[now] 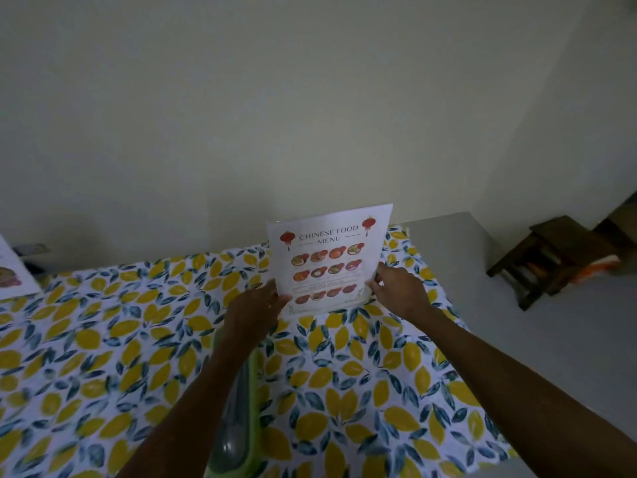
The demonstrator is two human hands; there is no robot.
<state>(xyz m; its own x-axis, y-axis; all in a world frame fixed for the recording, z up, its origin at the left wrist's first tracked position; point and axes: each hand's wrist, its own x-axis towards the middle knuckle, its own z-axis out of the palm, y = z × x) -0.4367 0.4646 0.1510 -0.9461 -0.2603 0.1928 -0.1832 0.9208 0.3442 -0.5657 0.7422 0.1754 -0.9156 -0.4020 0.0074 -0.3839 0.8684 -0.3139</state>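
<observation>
The menu (329, 257) stands upright near the far side of the table (517, 305), at twelve o'clock from the person and just short of the pale wall (241, 115). Its lower edge comes down to the tablecloth (103, 357), perhaps into a clear holder, though the base is too faint to tell.

The left hand (256, 305) grips the sheet's lower left edge, at seven o'clock on the page, thumb in front and fingers curled behind. The right hand (396, 288) pinches the lower right edge, at four o'clock, between thumb and fingertips. Two low grips look deliberate: a thin sheet flops when held from one side, while this hold leaves it straight with the print facing the person, presumably to square it for display.

The menu is a thin white rectangle of paper or light card, smooth and slightly bowed; it carries red lanterns, a heading and rows of round dish pictures. The cloth is soft and a little rumpled at its far edge, patterned with yellow lemons and blue-green leaves; bare table shows at three o'clock, grey, flat and matt.

Under the left forearm, at six o'clock, lies a green tray (256, 408) with a smooth grey spoon (231, 450) in it — both look like plastic. Another printed sheet (13, 274) stands at nine o'clock; a dark wooden stool (558, 257) sits at two o'clock, beyond the table.
</observation>
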